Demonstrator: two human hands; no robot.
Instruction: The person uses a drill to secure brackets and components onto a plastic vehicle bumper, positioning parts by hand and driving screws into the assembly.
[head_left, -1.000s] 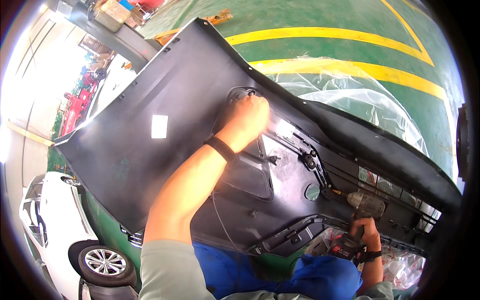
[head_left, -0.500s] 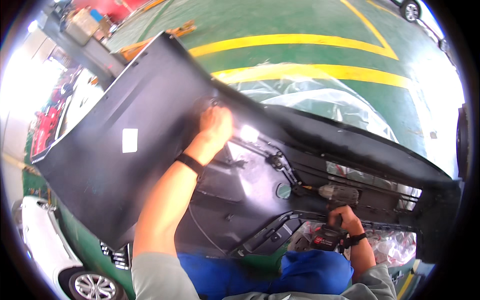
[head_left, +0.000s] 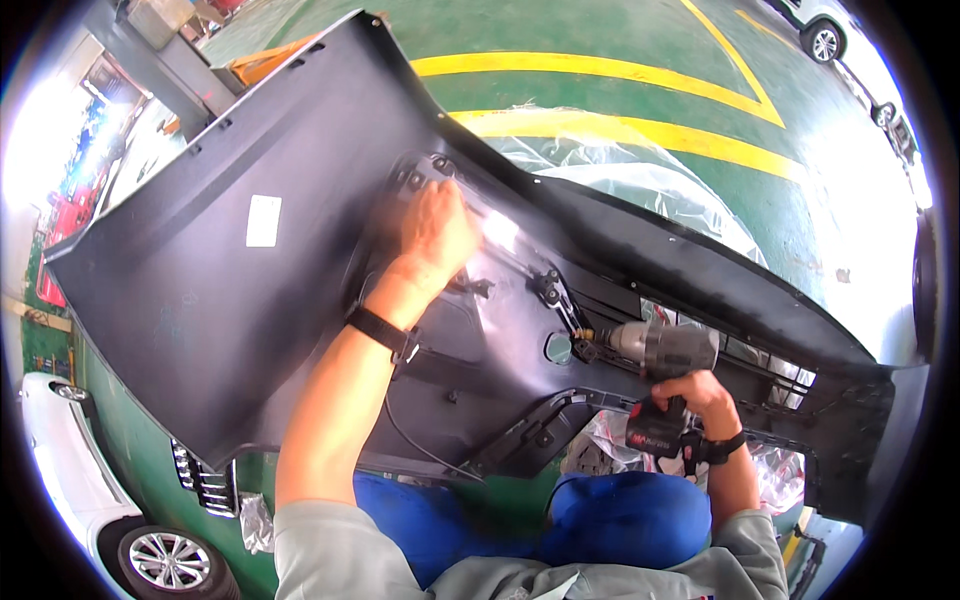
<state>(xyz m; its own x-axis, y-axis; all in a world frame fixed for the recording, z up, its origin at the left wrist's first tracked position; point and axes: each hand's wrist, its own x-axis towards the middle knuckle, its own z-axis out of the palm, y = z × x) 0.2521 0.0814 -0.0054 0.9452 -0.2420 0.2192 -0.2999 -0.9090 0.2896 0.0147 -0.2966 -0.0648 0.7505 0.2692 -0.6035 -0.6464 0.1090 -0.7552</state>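
A large black car bumper panel [head_left: 170,330], inner side up, spans the view above my blue-clad knees. My left hand [head_left: 438,232] is closed at the upper end of a black bracket strip [head_left: 548,288] along the panel; what its curled fingers hold is hidden. My right hand [head_left: 690,395] grips a grey and black power drill [head_left: 668,348], its tip at the strip's lower end beside a round opening [head_left: 557,348]. A white label [head_left: 263,220] is stuck on the panel's left part.
Clear plastic sheeting [head_left: 700,225] lies on the green floor [head_left: 540,75] with yellow lines behind the panel. A white car [head_left: 75,460] stands at left, near a chrome grille [head_left: 200,480] and a small wrapped bundle [head_left: 256,520]. A grey post [head_left: 160,80] rises at back left; vehicles stand far right.
The view has shifted, bringing more of the floor at right into sight. The drill has risen and tilted nearer the bracket's lower end. My left hand stays at the bracket's upper part.
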